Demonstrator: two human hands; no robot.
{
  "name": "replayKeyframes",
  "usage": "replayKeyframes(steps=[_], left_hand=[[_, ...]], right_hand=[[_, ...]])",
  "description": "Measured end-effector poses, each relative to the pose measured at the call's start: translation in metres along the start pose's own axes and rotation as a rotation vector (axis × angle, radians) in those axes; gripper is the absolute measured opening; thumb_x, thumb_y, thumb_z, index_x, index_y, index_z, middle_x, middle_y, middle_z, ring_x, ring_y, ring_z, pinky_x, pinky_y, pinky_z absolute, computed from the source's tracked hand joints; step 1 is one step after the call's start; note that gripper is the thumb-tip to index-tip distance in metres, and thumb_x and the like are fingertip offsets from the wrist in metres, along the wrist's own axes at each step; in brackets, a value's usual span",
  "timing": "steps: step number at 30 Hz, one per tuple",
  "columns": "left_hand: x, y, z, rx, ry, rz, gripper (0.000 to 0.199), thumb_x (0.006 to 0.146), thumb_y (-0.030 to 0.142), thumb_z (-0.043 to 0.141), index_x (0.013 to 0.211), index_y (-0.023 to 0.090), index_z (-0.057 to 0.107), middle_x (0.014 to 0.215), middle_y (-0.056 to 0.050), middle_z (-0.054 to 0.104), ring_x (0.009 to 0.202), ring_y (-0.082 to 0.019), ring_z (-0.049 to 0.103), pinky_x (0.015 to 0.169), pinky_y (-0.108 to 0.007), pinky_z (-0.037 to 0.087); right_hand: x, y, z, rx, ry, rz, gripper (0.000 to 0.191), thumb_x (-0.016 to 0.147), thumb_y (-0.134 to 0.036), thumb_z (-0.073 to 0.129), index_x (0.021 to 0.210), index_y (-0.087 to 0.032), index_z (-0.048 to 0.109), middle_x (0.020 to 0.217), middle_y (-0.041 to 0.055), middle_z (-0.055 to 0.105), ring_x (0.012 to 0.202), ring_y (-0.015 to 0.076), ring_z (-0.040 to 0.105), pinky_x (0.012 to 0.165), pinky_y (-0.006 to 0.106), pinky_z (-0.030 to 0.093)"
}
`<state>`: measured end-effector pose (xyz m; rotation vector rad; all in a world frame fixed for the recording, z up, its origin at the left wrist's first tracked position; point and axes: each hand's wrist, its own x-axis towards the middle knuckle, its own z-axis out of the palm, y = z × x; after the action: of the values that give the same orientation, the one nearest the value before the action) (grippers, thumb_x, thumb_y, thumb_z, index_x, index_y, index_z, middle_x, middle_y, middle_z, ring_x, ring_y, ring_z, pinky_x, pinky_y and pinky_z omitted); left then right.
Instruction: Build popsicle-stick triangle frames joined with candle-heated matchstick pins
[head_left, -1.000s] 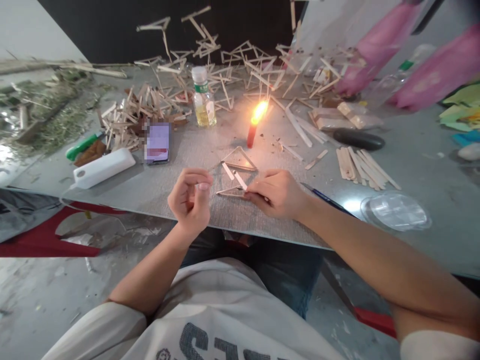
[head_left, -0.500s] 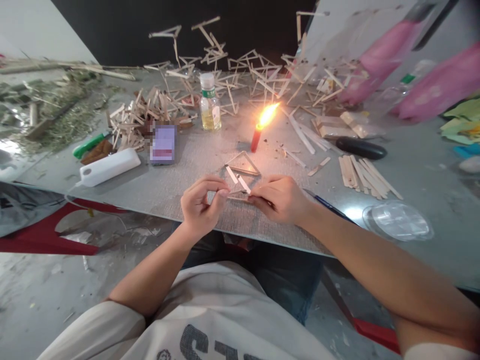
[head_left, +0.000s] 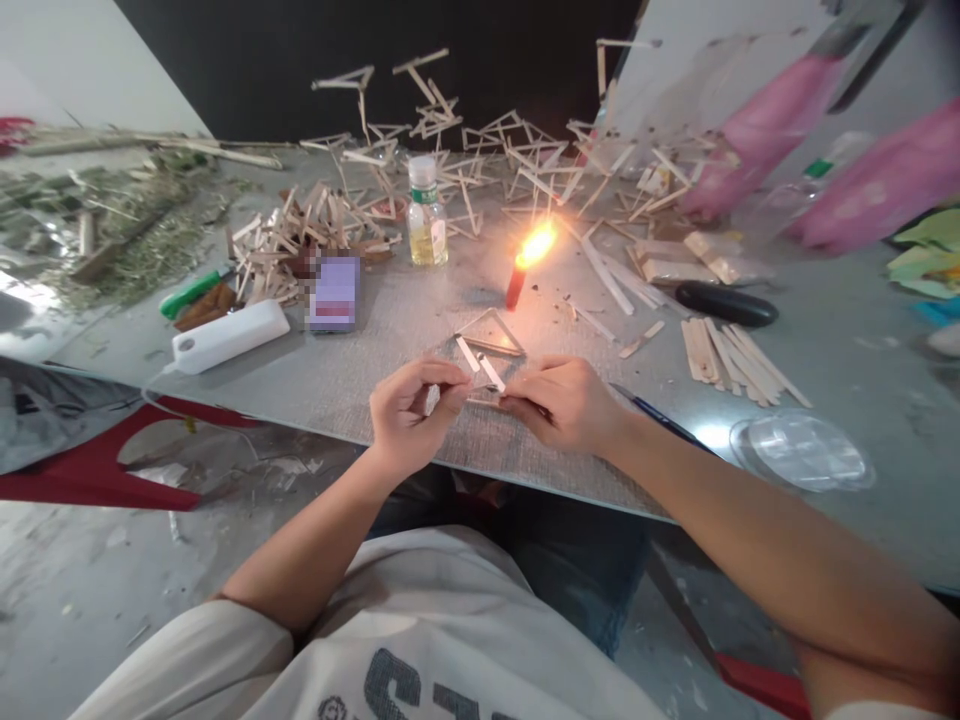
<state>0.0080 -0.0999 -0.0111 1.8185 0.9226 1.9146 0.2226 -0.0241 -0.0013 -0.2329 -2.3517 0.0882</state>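
Note:
My left hand [head_left: 414, 412] is closed in a pinch at the near edge of the table. Its fingertips meet the lower end of a short pale wooden stick [head_left: 468, 354]. Just to the right, my right hand [head_left: 561, 402] pinches the near end of another wooden stick [head_left: 491, 372], its fingers curled under. The two sticks slant side by side in the narrow gap between the hands. Beyond them lies a triangle of joined sticks [head_left: 507, 332] on the table. A lit red candle [head_left: 515, 288] stands upright behind the triangle, its flame leaning right.
Left are a clear bottle with yellow liquid [head_left: 428, 240], a purple box [head_left: 334, 293], a white power strip [head_left: 231, 336] and a heap of sticks [head_left: 281, 235]. Joined stick frames [head_left: 525, 150] fill the back. Right lie loose flat sticks [head_left: 739, 362], a black object [head_left: 726, 303] and a plastic lid [head_left: 806, 450].
The view has shifted slightly, so everything sits a little further right and lower. My left fingertips are slightly closer to my right hand. Both hands keep their pinch.

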Motion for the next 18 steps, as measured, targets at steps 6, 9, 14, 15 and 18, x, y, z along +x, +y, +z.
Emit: replayKeyframes(steps=[6,9,14,15,18], left_hand=[[-0.0012,-0.0002,-0.0001,0.005,0.019,-0.019,0.009,0.093,0.011,0.072,0.088,0.018,0.072,0.08,-0.004,0.072,0.073,-0.013,0.067,0.066,-0.024,0.053],[-0.002,-0.0011,-0.0004,0.063,0.025,-0.038,0.017,0.102,0.018,0.062,0.088,0.017,0.071,0.076,-0.004,0.07,0.065,-0.01,0.062,0.061,-0.023,0.049],[-0.0028,-0.0005,0.0008,0.035,0.069,-0.07,0.012,0.101,0.015,0.062,0.096,0.018,0.073,0.085,-0.004,0.073,0.062,-0.008,0.062,0.059,-0.021,0.051],[-0.0031,0.0,0.0012,0.021,0.073,-0.071,0.011,0.1,0.013,0.064,0.096,0.018,0.073,0.086,-0.004,0.074,0.062,-0.008,0.064,0.058,-0.021,0.051],[-0.0045,0.0002,0.0014,0.007,0.061,-0.081,0.009,0.096,0.012,0.069,0.094,0.019,0.074,0.085,-0.004,0.077,0.064,-0.01,0.067,0.06,-0.022,0.053]], right_hand=[[-0.0016,0.0013,0.0014,0.004,-0.001,0.006,0.011,0.101,-0.024,0.062,0.094,-0.018,0.067,0.071,-0.0019,0.074,0.055,0.0096,0.063,0.064,0.026,0.048],[-0.0015,0.0011,0.0015,0.004,-0.008,0.014,0.011,0.101,-0.024,0.062,0.093,-0.018,0.067,0.07,-0.0026,0.073,0.054,0.0096,0.061,0.065,0.026,0.049],[-0.0012,0.0004,0.0009,0.009,-0.009,0.021,0.012,0.101,-0.024,0.063,0.091,-0.018,0.067,0.069,-0.0026,0.073,0.054,0.0098,0.06,0.063,0.027,0.047],[-0.0011,0.0003,0.0008,0.011,-0.007,0.021,0.012,0.101,-0.024,0.063,0.091,-0.018,0.067,0.069,-0.0025,0.073,0.054,0.0098,0.06,0.063,0.026,0.047],[-0.0008,0.0002,0.0004,0.02,0.0,0.021,0.011,0.1,-0.024,0.063,0.092,-0.017,0.067,0.07,-0.0019,0.073,0.053,0.0096,0.06,0.064,0.027,0.047]])
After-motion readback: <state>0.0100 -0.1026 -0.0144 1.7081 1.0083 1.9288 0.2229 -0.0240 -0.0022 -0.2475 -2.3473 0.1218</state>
